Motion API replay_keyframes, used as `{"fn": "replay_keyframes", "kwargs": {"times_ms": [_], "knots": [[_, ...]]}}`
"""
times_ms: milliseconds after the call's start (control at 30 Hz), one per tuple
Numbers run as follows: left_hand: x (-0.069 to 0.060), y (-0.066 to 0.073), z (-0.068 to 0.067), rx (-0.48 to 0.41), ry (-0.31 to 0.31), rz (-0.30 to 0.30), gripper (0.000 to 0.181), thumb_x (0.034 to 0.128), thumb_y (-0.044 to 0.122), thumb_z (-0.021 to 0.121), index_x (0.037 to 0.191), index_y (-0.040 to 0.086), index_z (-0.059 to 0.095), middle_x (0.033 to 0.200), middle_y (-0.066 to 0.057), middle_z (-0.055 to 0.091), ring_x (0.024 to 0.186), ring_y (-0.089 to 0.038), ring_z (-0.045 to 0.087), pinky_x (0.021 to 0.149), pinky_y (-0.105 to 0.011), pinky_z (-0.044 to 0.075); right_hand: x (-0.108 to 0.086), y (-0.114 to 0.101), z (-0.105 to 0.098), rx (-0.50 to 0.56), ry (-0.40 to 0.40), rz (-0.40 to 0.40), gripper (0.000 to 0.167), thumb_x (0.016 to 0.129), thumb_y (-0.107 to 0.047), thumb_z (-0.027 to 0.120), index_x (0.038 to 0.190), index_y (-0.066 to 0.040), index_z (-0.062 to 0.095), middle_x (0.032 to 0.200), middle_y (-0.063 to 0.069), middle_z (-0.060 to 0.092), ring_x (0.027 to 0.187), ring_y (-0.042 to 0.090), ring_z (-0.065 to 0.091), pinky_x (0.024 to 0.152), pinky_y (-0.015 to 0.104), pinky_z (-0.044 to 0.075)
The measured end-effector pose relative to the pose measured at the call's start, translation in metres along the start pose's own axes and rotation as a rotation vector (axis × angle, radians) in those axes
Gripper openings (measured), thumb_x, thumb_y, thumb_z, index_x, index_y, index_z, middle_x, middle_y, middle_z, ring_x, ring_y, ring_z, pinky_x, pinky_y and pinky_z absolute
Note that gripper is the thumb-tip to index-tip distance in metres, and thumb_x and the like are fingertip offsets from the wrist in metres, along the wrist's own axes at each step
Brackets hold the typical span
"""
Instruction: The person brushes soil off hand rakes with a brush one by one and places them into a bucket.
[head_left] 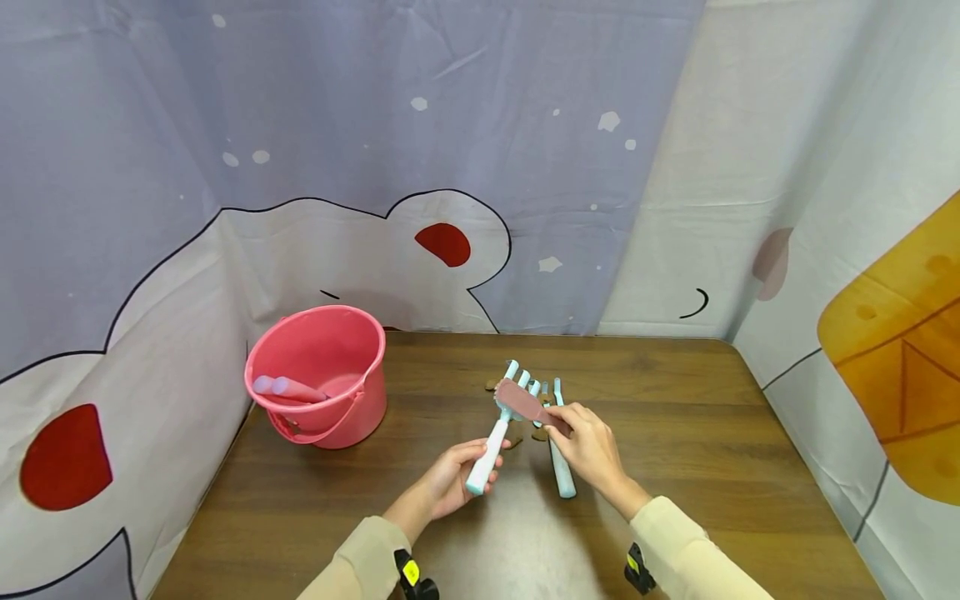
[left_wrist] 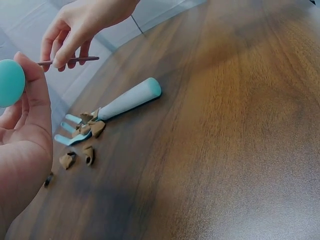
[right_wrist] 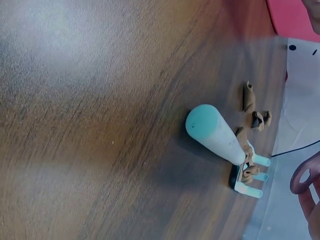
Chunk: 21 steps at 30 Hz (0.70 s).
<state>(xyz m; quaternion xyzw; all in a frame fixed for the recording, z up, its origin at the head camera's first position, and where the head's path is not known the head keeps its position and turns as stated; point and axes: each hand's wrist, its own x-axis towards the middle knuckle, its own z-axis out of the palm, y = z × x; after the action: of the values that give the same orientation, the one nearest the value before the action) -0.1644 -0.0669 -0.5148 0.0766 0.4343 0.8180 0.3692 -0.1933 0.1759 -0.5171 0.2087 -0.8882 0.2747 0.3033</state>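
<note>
My left hand [head_left: 450, 482] grips the white handle of a garden hand fork [head_left: 487, 458] with teal tips, its tines pointing away. Between the fingers and thumb of my right hand [head_left: 588, 446] is a flat mauve tool [head_left: 520, 400] with a broad rounded head, which overlaps the fork's tine base in the head view. A hole shows in its handle end [right_wrist: 301, 180] in the right wrist view. On the table below, a second hand fork [left_wrist: 127, 100] lies with brown crumpled clumps [left_wrist: 90, 129] on and around its tines. I cannot tell what the clumps are.
A pink bucket [head_left: 371, 408] stands at the left of the wooden table [head_left: 675, 433], with two lilac handles [head_left: 296, 389] leaning inside it. Loose brown pieces [left_wrist: 67, 160] lie near the second fork. A printed cloth [head_left: 450, 108] hangs behind and beside the table.
</note>
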Motion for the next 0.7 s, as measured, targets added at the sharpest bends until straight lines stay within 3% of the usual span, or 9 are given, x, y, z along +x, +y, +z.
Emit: {"fn": "replay_keyframes", "kwargs": {"times_ms": [233, 400, 567, 700], "knots": [[0.0, -0.001, -0.001, -0.002, -0.02, 0.004, 0.039, 0.0961, 0.018, 0.034, 0.131, 0.001, 0.039, 0.087, 0.003, 0.057, 0.068, -0.007, 0.056, 0.062, -0.019, 0.046, 0.001, 0.007, -0.002, -0.002, -0.007, 0.036, 0.023, 0.071, -0.013, 0.075, 0.093, -0.015, 0.069, 0.078, -0.006, 0.062, 0.062, 0.012, 0.056, 0.053, 0.027, 0.042], [-0.002, -0.003, -0.001, 0.006, -0.049, 0.001, 0.032, 0.0959, 0.018, 0.035, 0.124, 0.006, 0.046, 0.087, 0.002, 0.056, 0.068, -0.007, 0.055, 0.061, -0.018, 0.046, 0.003, 0.012, -0.004, -0.028, 0.03, 0.079, 0.025, 0.069, -0.012, 0.077, 0.093, -0.014, 0.07, 0.075, -0.003, 0.061, 0.06, 0.01, 0.052, 0.051, 0.029, 0.042], [-0.004, -0.004, -0.003, 0.026, -0.057, -0.001, 0.036, 0.0955, 0.018, 0.037, 0.127, 0.002, 0.043, 0.087, 0.002, 0.057, 0.068, -0.008, 0.056, 0.062, -0.019, 0.046, 0.005, 0.02, -0.006, -0.068, 0.039, 0.114, 0.024, 0.07, -0.013, 0.076, 0.092, -0.015, 0.069, 0.076, -0.003, 0.061, 0.062, 0.013, 0.053, 0.053, 0.034, 0.043], [-0.007, -0.004, -0.006, 0.058, -0.061, -0.001, 0.045, 0.0961, 0.017, 0.037, 0.134, -0.007, 0.033, 0.089, 0.001, 0.057, 0.068, -0.009, 0.057, 0.063, -0.021, 0.047, 0.007, 0.025, -0.008, -0.118, 0.053, 0.147, 0.024, 0.069, -0.013, 0.076, 0.092, -0.016, 0.069, 0.075, -0.002, 0.061, 0.063, 0.015, 0.055, 0.053, 0.038, 0.044]]}}
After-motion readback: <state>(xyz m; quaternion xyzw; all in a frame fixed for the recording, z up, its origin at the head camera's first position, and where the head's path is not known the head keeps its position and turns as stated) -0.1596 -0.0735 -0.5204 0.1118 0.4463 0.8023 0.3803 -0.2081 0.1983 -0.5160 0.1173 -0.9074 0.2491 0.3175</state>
